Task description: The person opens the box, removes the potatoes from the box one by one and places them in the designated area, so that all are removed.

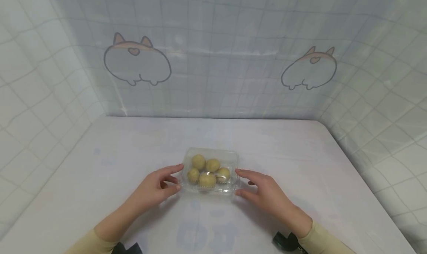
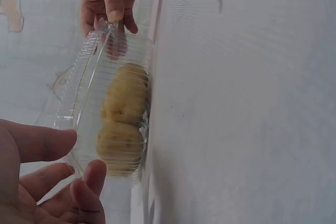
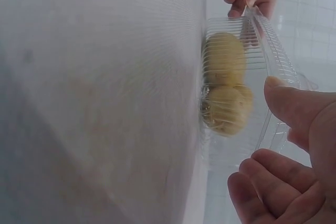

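Note:
A clear plastic clamshell box (image 1: 213, 154) rests on the white tabletop with its lid down. Several yellow potatoes (image 1: 212, 165) lie inside, seen through the ribbed walls in both wrist views. At its left side, my left hand (image 1: 159, 185) holds the rim, thumb near the front corner and index finger farther back. On the opposite side my right hand (image 1: 263, 191) holds the rim in a mirrored way. The right wrist view shows the right thumb (image 3: 286, 98) against the rim. In the left wrist view, the left fingertips lie around the box's end.
The white tabletop (image 1: 200, 217) carries faint printed marks. Tiled-pattern sheeting (image 1: 213, 61) hangs behind, with two cartoon animal drawings, and more stands at the left and right. Dark devices (image 1: 287, 242) are strapped at both wrists near the sleeves.

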